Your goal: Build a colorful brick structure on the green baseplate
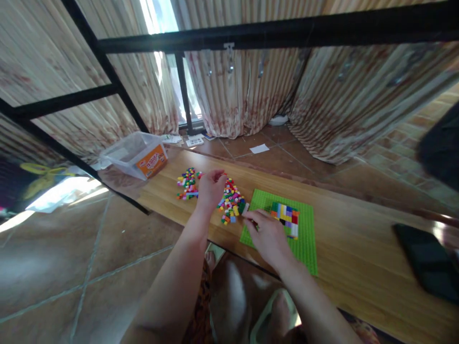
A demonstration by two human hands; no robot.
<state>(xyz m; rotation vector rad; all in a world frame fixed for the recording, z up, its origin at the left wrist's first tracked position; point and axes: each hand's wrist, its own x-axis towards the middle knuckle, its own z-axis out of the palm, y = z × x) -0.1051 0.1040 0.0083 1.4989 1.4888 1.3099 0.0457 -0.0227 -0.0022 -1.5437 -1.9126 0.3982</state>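
Observation:
My left hand [211,187] is over a loose pile of small coloured toy bricks [234,198], its fingers curled together. Whatever lies between those fingertips is too small to make out. My right hand [267,233] is closed in a pinch at the left edge of a green baseplate [306,243], with a light grey toy brick [245,208] at its fingertips. On the plate, just beyond the right hand, a block of bricks in mixed colours [287,217] is built up, partly hidden by that hand. A smaller brick heap [188,184] lies left of my left hand.
A clear plastic box [132,153] with an orange label stands at the bench's left end. A dark phone-like slab [426,260] lies at the right on the wooden bench [351,239]. Black metal bars [236,36] cross beyond it, before striped curtains. Papers [259,148] lie on the tiled floor.

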